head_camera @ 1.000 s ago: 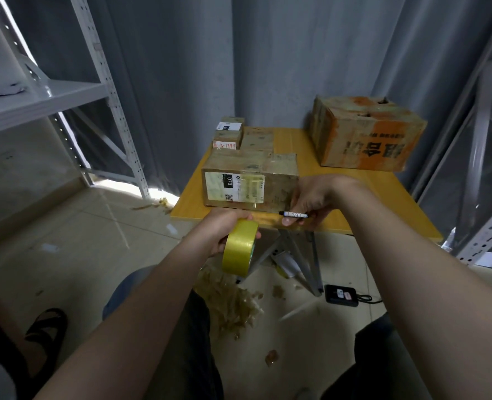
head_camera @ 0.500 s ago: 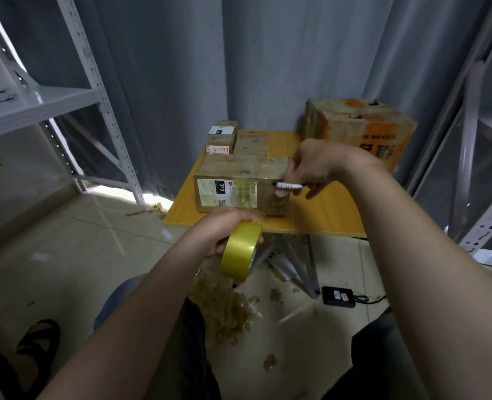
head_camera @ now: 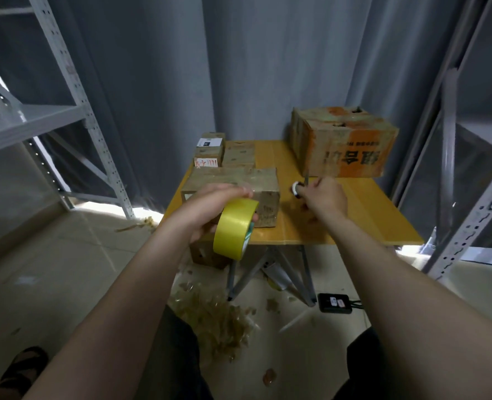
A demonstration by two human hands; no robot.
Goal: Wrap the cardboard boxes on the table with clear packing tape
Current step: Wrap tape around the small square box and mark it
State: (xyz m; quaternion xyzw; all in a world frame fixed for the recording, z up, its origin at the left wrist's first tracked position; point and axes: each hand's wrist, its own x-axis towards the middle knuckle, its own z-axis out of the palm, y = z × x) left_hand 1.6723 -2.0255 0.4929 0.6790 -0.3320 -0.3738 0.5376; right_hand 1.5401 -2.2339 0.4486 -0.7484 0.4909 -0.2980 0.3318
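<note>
While the surface [head_camera: 354, 220] is carrying a big orange-printed box [head_camera: 345, 145] at its far right, a smaller box [head_camera: 239, 180] is sitting at the near left, just behind the left hand [head_camera: 210, 209], whose fingers are curling round a yellow tape roll [head_camera: 233, 226] held on edge. The right hand [head_camera: 325, 197] is hovering beside that box, fingers gripping a small blurred black-and-white tool [head_camera: 296, 193].

Your yellow table [head_camera: 369, 220] bears a flat box [head_camera: 233, 177] front left, small boxes [head_camera: 239, 154] behind it, a large box [head_camera: 345, 148] back right.
</note>
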